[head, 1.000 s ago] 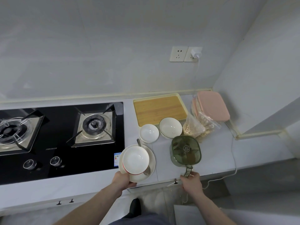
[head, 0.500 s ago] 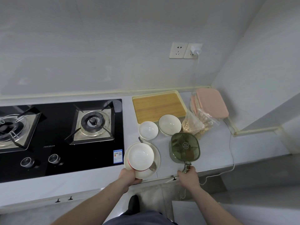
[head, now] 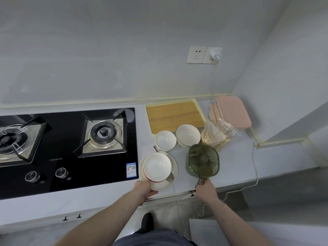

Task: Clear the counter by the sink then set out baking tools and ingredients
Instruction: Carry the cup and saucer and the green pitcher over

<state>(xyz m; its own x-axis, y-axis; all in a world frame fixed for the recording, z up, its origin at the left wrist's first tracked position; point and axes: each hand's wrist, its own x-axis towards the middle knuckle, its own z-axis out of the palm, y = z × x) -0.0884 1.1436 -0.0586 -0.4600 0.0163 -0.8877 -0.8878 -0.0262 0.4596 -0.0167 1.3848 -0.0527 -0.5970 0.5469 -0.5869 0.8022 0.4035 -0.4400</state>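
A: Where were the hands?

B: Both were at the counter's (head: 276, 164) front edge, near 6 o'clock. The left hand (head: 144, 189) gripped the near rim of a plate (head: 173, 172), fingers curled under it. A red-rimmed bowl (head: 157, 166) sat on that plate, tilted toward the stove (head: 67, 148), with a spoon (head: 170, 178) lying beside it at about 4 o'clock of the bowl.

A: And the right?

B: The right hand (head: 206, 189) pinched the handle of the green box (head: 202, 160), closed around the clasp at the box's 6 o'clock side. The box rested on the counter, just right of the plate.

A: What lay behind them?

B: 2 more bowls. A small bowl (head: 165, 140) stood at 12 o'clock from the plate, nearly touching it, and a dark-rimmed bowl (head: 188, 135) stood beside it toward 3 o'clock. Behind both, against the wall, was a tray (head: 174, 116) with a wooden floor.

A: Anything in the corner?

B: At 2 o'clock from the green box were clear bags (head: 215, 134) of something pale; I could not tell what. Beyond them sat a pink-lidded tub (head: 232, 112). A charger (head: 215, 53) was plugged into the wall socket, and its cable (head: 254, 157) trailed down across the counter and over the front edge.
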